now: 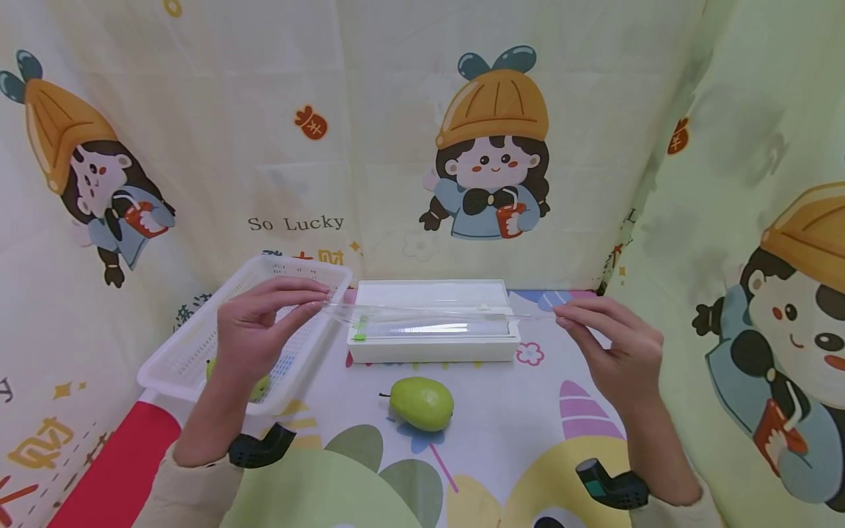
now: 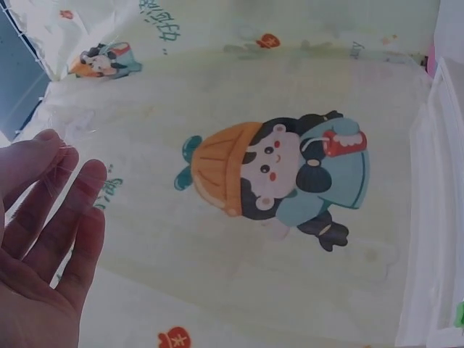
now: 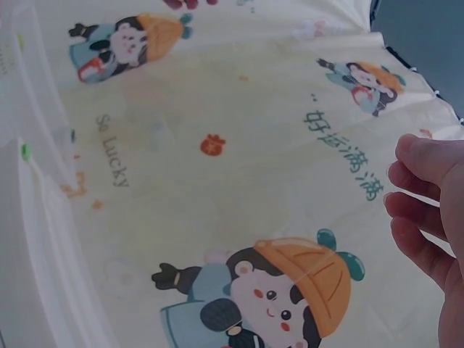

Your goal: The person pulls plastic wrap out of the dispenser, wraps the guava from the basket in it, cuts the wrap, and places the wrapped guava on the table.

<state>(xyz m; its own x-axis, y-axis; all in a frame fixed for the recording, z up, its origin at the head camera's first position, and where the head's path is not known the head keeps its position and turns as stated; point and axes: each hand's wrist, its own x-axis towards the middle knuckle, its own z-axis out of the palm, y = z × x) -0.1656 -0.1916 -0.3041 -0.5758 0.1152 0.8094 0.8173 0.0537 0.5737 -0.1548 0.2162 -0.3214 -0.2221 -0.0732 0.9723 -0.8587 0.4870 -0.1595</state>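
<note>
The film [image 1: 422, 312] is clear and colourless, with pale glints. Under it the box [image 1: 432, 352] is white, with a bright green tab [image 1: 359, 334]. The fruit [image 1: 422, 403] is yellowish green with a dark stem; the basket [image 1: 290, 265] is white. The cloth [image 1: 488, 418] is pale lilac-white, printed with green, yellow and purple shapes. The backdrop [image 1: 376, 147] is cream, patterned with cartoon girls in orange hats and blue tops. The sleeves [image 1: 191, 495] are cream, the wrist cameras [image 1: 260, 446] black.

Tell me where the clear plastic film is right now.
In the head view, the clear plastic film is mid-frame, stretched from the left hand to the right hand and seen across the white film dispenser.
</note>
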